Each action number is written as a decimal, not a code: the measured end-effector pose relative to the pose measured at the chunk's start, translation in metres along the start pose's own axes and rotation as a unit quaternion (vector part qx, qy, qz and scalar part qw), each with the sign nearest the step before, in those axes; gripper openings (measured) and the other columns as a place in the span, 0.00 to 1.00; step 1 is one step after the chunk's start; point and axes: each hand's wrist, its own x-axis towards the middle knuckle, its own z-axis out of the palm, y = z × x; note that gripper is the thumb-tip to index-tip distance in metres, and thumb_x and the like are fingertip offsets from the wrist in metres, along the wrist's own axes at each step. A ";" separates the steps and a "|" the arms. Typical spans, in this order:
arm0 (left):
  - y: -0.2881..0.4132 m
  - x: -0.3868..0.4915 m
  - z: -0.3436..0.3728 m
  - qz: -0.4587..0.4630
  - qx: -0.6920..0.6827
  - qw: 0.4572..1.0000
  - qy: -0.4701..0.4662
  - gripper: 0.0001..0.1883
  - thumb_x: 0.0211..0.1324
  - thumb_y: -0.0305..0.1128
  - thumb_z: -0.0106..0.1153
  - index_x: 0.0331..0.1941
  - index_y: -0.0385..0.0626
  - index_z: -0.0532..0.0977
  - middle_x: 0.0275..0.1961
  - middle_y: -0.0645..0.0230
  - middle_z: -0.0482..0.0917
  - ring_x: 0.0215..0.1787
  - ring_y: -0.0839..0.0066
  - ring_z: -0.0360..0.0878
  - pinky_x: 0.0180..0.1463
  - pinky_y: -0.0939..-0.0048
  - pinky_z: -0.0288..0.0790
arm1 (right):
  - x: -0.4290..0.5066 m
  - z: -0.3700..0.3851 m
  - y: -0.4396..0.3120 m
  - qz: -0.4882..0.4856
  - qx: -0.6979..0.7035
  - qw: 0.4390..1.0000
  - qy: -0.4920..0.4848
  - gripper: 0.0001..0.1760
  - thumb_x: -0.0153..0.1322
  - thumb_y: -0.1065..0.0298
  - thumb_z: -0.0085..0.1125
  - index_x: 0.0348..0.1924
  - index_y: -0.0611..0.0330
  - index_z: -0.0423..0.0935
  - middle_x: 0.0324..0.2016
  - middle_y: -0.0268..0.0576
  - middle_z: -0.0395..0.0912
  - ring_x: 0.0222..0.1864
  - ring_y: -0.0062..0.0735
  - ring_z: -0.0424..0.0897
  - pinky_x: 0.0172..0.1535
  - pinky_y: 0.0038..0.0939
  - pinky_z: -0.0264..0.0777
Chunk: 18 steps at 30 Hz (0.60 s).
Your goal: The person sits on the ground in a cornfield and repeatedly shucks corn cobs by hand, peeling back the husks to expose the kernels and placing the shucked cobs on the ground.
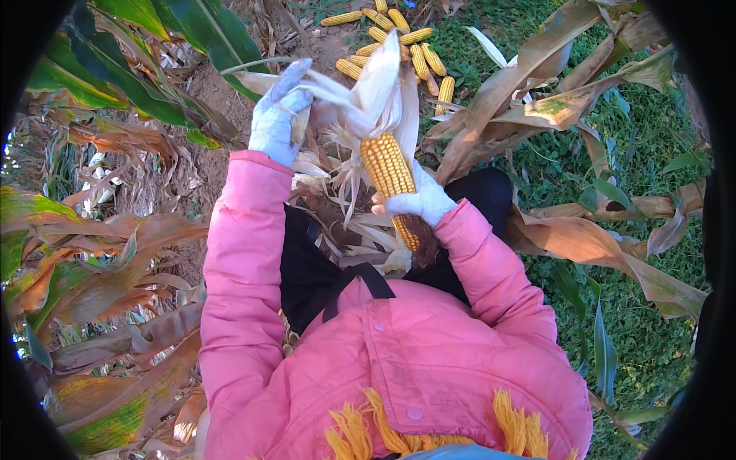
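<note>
My right hand [418, 195], in a pale glove with some fingertips bare, grips a yellow ear of corn [388, 164] near its lower end, where brown silk [421, 238] hangs. Pale husk leaves [379, 86] are peeled back from the ear's upper end. My left hand [282, 115], also gloved, is level with those husks and to their left. Its fingers are closed on strips of the pale husk [333, 95], which stretch across to the ear.
Several husked corn ears [420, 60] lie piled on the ground beyond my hands. Loose husks [368, 230] lie between my legs. Green corn leaves [213, 40] reach in at upper left, and dry corn stalks and leaves [609, 247] lie across the grass at right.
</note>
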 end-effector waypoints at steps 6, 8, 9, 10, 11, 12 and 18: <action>-0.010 -0.017 -0.014 0.063 -0.164 0.983 0.061 0.23 0.69 0.42 0.53 0.61 0.42 0.69 0.63 0.51 0.71 0.64 0.57 0.72 0.67 0.49 0.68 | 0.009 -0.018 0.009 -0.026 0.180 0.979 0.097 0.45 0.62 0.63 0.68 0.68 0.62 0.56 0.50 0.51 0.74 0.49 0.46 0.79 0.54 0.51 0.79; -0.037 -0.049 -0.003 -0.115 -0.093 0.989 -0.002 0.26 0.64 0.38 0.60 0.63 0.43 0.67 0.63 0.56 0.71 0.63 0.61 0.72 0.66 0.52 0.68 | 0.011 -0.012 0.009 -0.042 0.182 0.974 0.127 0.42 0.65 0.60 0.67 0.67 0.61 0.58 0.51 0.50 0.74 0.49 0.43 0.79 0.54 0.46 0.78; -0.056 -0.065 0.009 -0.229 -0.069 0.970 -0.040 0.30 0.61 0.35 0.63 0.66 0.44 0.65 0.63 0.58 0.71 0.63 0.64 0.72 0.66 0.55 0.68 | 0.011 -0.006 0.010 -0.071 0.196 0.972 0.111 0.41 0.65 0.62 0.68 0.67 0.61 0.58 0.49 0.47 0.75 0.48 0.39 0.79 0.52 0.42 0.78; -0.076 -0.076 0.021 -0.187 -0.017 0.971 -0.148 0.36 0.57 0.33 0.65 0.68 0.44 0.60 0.63 0.60 0.71 0.63 0.66 0.72 0.66 0.58 0.68 | 0.012 0.001 0.010 -0.090 0.212 0.965 0.124 0.41 0.65 0.65 0.69 0.67 0.61 0.58 0.47 0.44 0.76 0.46 0.35 0.79 0.50 0.37 0.78; -0.095 -0.084 0.031 -0.156 0.041 0.960 -0.229 0.43 0.54 0.30 0.67 0.71 0.45 0.55 0.64 0.61 0.70 0.64 0.67 0.71 0.66 0.61 0.68 | 0.013 0.009 0.011 -0.116 0.230 0.959 0.120 0.41 0.65 0.67 0.69 0.67 0.61 0.58 0.46 0.41 0.76 0.44 0.30 0.79 0.48 0.33 0.78; -0.111 -0.092 0.039 -0.124 0.010 0.971 -0.207 0.48 0.50 0.30 0.69 0.73 0.45 0.52 0.65 0.61 0.69 0.64 0.68 0.70 0.66 0.63 0.67 | 0.015 0.013 0.010 -0.129 0.185 0.967 0.118 0.40 0.66 0.69 0.68 0.67 0.62 0.57 0.51 0.43 0.74 0.50 0.31 0.77 0.53 0.33 0.75; -0.126 -0.098 0.044 -0.030 0.180 0.970 -0.162 0.60 0.40 0.30 0.75 0.75 0.41 0.44 0.71 0.59 0.62 0.71 0.67 0.64 0.72 0.65 0.60 | 0.032 0.000 -0.008 -0.183 0.110 0.961 0.176 0.37 0.63 0.66 0.73 0.60 0.69 0.64 0.51 0.46 0.75 0.50 0.31 0.78 0.55 0.31 0.73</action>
